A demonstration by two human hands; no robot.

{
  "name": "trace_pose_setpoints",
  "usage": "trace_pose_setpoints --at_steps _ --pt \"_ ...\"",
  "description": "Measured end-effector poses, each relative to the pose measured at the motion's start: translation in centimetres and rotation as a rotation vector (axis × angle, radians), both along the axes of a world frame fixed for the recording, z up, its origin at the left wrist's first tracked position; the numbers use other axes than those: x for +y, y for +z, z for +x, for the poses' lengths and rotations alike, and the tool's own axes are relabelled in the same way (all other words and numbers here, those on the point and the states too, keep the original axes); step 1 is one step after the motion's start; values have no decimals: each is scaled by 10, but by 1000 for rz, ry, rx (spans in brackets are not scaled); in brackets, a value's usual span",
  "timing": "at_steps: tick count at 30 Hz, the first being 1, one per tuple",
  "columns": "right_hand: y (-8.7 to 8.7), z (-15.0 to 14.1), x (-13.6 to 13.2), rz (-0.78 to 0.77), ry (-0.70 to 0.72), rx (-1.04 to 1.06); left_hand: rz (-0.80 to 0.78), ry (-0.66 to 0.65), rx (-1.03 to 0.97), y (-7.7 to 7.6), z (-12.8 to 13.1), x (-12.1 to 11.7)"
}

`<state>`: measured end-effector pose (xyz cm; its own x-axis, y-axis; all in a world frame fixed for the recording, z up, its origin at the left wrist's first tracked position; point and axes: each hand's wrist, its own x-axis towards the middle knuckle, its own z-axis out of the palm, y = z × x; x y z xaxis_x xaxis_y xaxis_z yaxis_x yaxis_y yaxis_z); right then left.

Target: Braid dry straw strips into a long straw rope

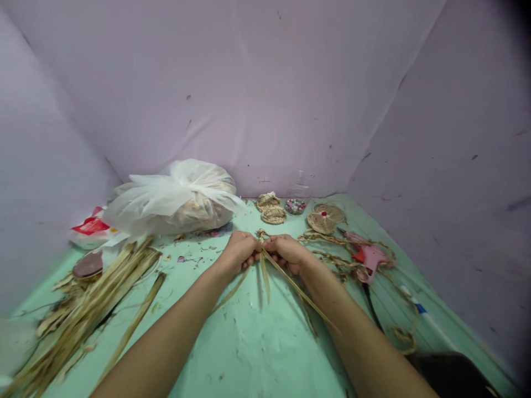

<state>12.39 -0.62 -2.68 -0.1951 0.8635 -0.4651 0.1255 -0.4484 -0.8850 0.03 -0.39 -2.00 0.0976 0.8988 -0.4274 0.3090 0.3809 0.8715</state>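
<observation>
My left hand (241,250) and my right hand (285,251) meet over the middle of the green table. Between them is a braid of dried plant fibre (261,234), its knotted top showing just beyond my fingertips. Loose flat strands (265,279) hang from it toward me, fanning out left and right, one crossing over my right forearm. The fingers of both hands are closed in a pinch on the fibre. Exactly which strand each finger holds is hidden.
On the left lie dried fibre stalks (95,304) and a tied white plastic bag (182,196). Coiled woven pieces (274,215) and a container of beads (295,206) stand at the back. To the right are a pink glue gun (371,261), braided cord (332,257) and a white stick (431,318).
</observation>
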Motion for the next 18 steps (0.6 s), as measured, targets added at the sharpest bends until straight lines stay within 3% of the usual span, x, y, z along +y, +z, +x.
trace_pose_setpoints --at_steps 4,11,18 --pt "1 1 -2 5 1 30 -8 -5 23 2 2 0" --pt "6 2 -3 -43 -16 28 -130 -121 -262 0 -12 4" --pt "8 5 -1 -88 34 97 -185 -128 -357 -1 -18 7"
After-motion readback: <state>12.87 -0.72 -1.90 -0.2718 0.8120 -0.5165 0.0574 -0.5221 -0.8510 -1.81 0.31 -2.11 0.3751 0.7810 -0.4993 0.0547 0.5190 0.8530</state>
